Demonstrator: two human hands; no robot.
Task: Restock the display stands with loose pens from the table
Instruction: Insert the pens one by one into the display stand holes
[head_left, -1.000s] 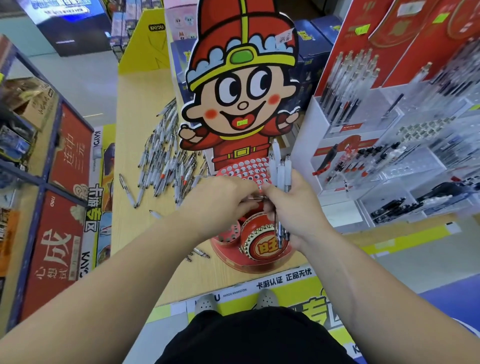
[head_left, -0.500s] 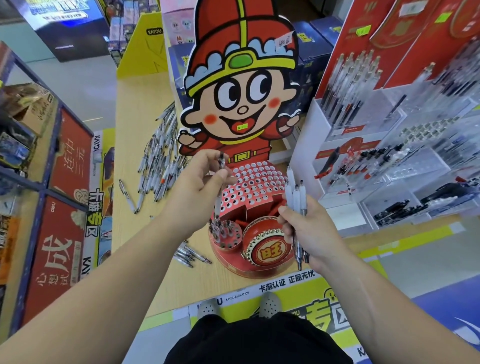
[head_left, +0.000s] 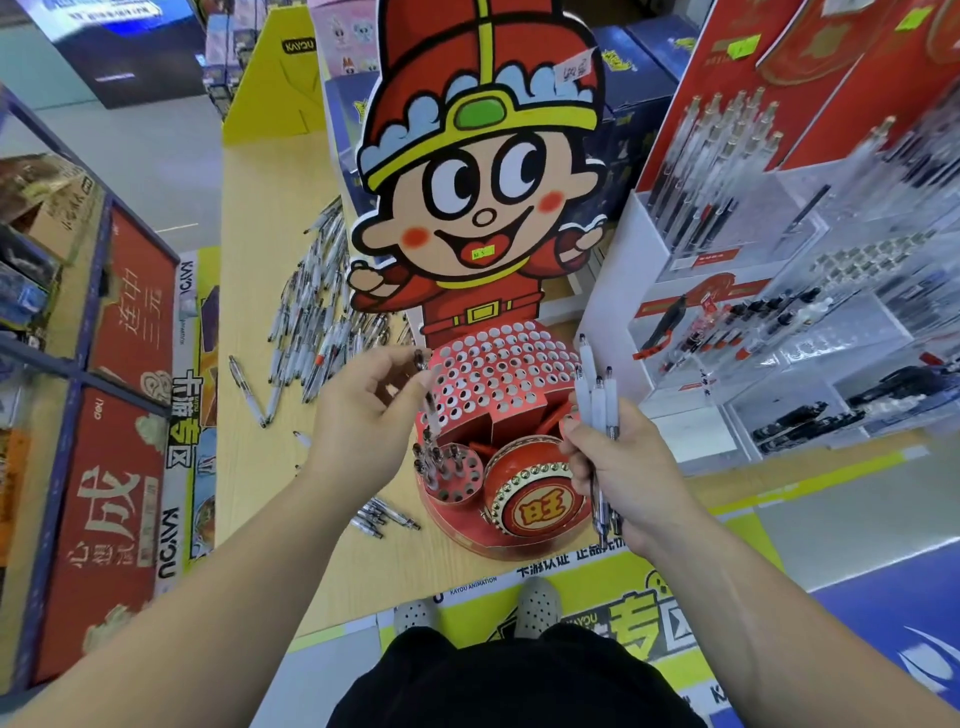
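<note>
Pen (head_left: 426, 402) pinched in left hand (head_left: 358, 421), pulled from bundle (head_left: 597, 405) gripped by right hand (head_left: 623, 467) a second ago, now tip-down over lower-left holes of display stand (head_left: 498, 374); slotting looks next. Many loose pens (head_left: 317, 312) wait on tabletop (head_left: 260, 493).

Black clothing (head_left: 519, 680), pale perforated clogs (head_left: 537, 605).

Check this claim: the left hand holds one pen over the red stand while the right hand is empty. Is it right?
No. In the head view the right hand grips a bundle of pens; it is not empty. The left hand does hold one pen over the red stand.
</note>
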